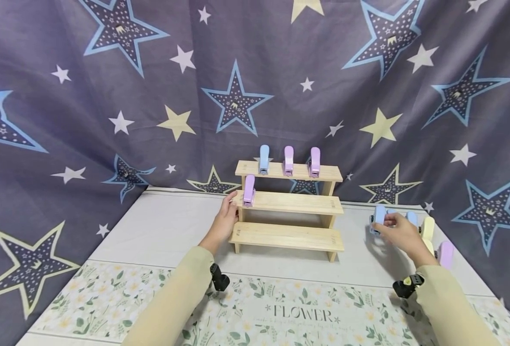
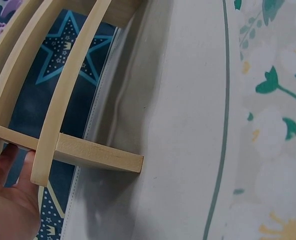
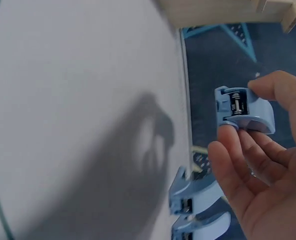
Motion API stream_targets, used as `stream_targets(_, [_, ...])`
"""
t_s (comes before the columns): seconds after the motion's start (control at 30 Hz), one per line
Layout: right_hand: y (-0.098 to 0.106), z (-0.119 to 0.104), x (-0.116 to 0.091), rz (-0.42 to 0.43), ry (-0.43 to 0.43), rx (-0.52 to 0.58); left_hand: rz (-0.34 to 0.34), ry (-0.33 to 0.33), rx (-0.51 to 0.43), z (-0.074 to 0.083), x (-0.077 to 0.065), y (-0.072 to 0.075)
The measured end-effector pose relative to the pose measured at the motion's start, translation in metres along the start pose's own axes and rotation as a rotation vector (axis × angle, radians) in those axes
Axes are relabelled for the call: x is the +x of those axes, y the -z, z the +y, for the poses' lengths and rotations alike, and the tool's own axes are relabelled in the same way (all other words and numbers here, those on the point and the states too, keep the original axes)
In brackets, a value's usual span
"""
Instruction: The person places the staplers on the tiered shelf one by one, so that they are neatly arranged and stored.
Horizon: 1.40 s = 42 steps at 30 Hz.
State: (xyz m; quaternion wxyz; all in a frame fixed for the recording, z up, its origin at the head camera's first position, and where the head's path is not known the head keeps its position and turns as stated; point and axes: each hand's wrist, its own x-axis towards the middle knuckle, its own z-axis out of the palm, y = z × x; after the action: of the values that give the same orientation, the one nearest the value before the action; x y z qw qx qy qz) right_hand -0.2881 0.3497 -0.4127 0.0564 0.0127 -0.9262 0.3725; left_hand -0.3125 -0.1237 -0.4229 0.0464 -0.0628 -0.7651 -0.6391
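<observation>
A three-tier wooden display stand (image 1: 287, 235) stands on the table. My left hand (image 1: 226, 218) grips its left end at the middle tier; in the left wrist view two fingers (image 2: 25, 172) reach behind the wood. My right hand (image 1: 404, 235) holds a light-blue hole punch (image 3: 258, 112) between thumb and fingers, raised above the table, its metal spring showing. On the top tier stand a blue hole punch (image 1: 264, 159) and two purple ones, a left purple punch (image 1: 288, 161) and a right purple punch (image 1: 315, 162). Another purple punch (image 1: 249, 191) stands at the middle tier's left end.
Right of the stand, partly behind my right hand, are more punches: blue ones (image 3: 200, 195), a yellow one (image 1: 428, 228) and a purple one (image 1: 446, 254). A star-patterned curtain (image 1: 151, 129) hangs behind the table. A flower-printed cloth (image 1: 302, 307) covers the front.
</observation>
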Motion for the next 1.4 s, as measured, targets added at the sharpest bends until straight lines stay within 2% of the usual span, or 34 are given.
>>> stream_targets(0.37, [0.004,-0.049,-0.001,0.137,0.124,0.019,-0.004,0.008,-0.003,0.002,0.0,0.001])
stream_targets(0.57, [0.001,-0.084,-0.003,0.156,0.187,0.037,-0.034,0.022,-0.011,0.021,-0.007,0.002])
stream_targets(0.67, [-0.005,-0.1,-0.004,0.167,0.228,0.019,-0.034,0.025,-0.018,0.023,-0.008,0.003])
stream_targets(0.77, [-0.013,-0.114,-0.003,0.161,0.262,0.009,-0.018,0.021,-0.019,0.012,-0.003,0.002])
stream_targets(0.9, [-0.028,-0.129,0.001,0.124,0.279,0.051,0.002,0.013,-0.007,0.004,-0.001,0.0])
stream_targets(1.23, [-0.081,-0.162,0.013,0.039,0.306,0.147,0.001,-0.005,-0.009,0.004,-0.005,0.0])
stream_targets(1.4, [-0.099,-0.18,0.019,0.019,0.303,0.204,-0.001,-0.008,0.011,0.004,-0.002,0.001])
